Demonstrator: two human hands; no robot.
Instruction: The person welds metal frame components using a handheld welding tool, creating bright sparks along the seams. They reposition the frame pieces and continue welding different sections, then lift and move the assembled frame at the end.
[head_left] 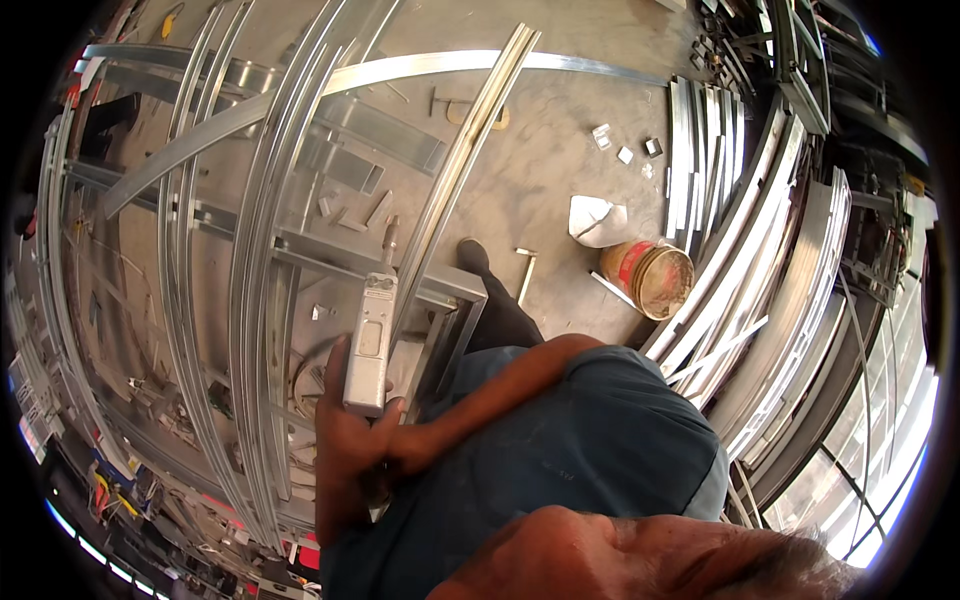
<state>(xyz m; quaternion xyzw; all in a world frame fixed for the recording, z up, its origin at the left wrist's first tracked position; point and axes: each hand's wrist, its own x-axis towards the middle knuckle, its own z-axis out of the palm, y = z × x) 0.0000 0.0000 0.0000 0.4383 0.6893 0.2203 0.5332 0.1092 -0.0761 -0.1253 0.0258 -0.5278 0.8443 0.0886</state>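
Observation:
A silver-grey power drill [370, 345] points away from me, its chuck and bit over a metal channel frame [440, 285]. My left hand [345, 425] is closed round the back of the drill, with a finger stretched along its left side. Across my front comes my right arm, and my right hand [405, 450] is close against the left hand, just behind the drill. The right fingers are mostly hidden, as is the drill's handle. Long shiny metal channels [265, 220] lie across the frame beside and beyond the drill.
A dirty bucket [662, 280] stands on the concrete floor to the right, next to a pale scrap sheet [597, 220]. Stacked metal lengths [790, 290] line the far right. A C-clamp [480, 115] and a small clamp or bar [527, 275] lie on the floor.

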